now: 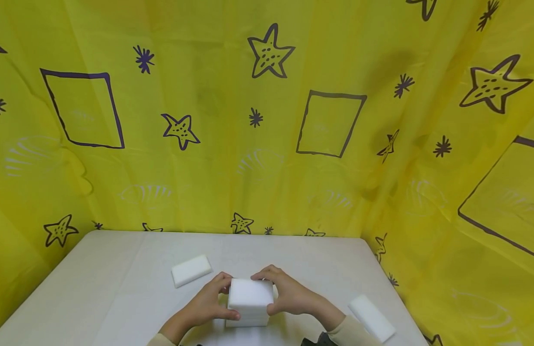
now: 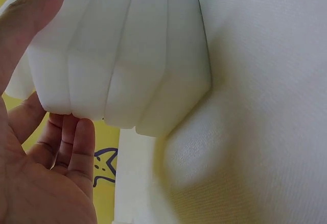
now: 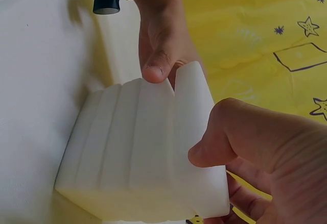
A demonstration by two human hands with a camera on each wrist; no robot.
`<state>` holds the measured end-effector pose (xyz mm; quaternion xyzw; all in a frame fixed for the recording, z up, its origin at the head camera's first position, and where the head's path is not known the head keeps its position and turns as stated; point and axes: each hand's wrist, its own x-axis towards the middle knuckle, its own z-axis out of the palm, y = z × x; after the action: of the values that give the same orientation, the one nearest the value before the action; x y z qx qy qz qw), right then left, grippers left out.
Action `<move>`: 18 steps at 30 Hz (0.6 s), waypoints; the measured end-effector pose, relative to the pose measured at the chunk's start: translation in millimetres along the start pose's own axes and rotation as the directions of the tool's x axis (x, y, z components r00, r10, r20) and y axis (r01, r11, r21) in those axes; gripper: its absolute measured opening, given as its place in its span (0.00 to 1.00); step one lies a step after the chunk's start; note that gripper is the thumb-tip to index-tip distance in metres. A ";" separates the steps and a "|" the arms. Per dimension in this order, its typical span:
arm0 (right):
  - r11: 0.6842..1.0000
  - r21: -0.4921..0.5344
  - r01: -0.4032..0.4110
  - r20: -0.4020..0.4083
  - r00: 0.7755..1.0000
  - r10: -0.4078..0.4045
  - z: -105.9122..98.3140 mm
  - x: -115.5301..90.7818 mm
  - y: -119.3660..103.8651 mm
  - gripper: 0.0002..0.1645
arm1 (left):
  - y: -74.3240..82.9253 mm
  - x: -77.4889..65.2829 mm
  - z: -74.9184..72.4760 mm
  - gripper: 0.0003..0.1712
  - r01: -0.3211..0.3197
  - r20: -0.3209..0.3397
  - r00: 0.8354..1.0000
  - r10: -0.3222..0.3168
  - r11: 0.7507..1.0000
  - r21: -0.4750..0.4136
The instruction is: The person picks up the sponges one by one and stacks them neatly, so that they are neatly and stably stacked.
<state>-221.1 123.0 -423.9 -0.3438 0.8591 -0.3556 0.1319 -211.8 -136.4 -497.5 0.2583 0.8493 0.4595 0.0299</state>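
Several white sponge blocks [image 2: 117,50] are stacked flat on the table, like plain melamine sponges. The topmost sponge [image 1: 251,293] is slightly tilted, with a narrow wedge of gap on its left side in the right wrist view. My right hand [image 1: 293,292] grips this top sponge, thumb on the near face and fingers at the far side. From the left, my left hand [image 1: 206,302] holds the upper stack, its thumb near the front corner just below the top sponge and its fingers behind. The stack partly hides the fingertips of both hands.
One loose white sponge [image 1: 191,270] lies on the white-covered table [image 1: 124,269] at back left. Another loose sponge [image 1: 370,318] lies at the right, beside the right forearm. A yellow curtain [image 1: 215,182] with drawn stars hangs behind and along the sides.
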 end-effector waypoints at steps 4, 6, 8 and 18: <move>1.000 -0.012 -0.003 0.002 1.000 0.003 0.1 1.7 -0.6 0.43 | -1.0 0.1 0.5 0.36 -0.008 -0.003 1.000 0.008 1.000 0.003; 1.000 -0.013 -0.004 0.007 1.000 0.004 0.1 2.5 -0.6 0.43 | -1.2 0.4 0.8 0.36 -0.013 -0.005 1.000 0.013 1.000 0.007; 1.000 -0.011 -0.009 0.011 1.000 0.009 0.6 3.1 -0.2 0.43 | -1.3 0.8 1.1 0.37 -0.018 -0.007 1.000 0.018 1.000 0.007; 1.000 -0.018 -0.025 0.020 0.999 0.025 2.8 6.3 3.8 0.42 | -1.2 2.0 1.3 0.38 -0.033 -0.019 0.999 0.033 0.999 0.008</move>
<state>-226.3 119.1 -428.5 -0.3377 0.8651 -0.3428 0.1420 -213.7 -135.0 -498.8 0.2679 0.8469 0.4592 0.0131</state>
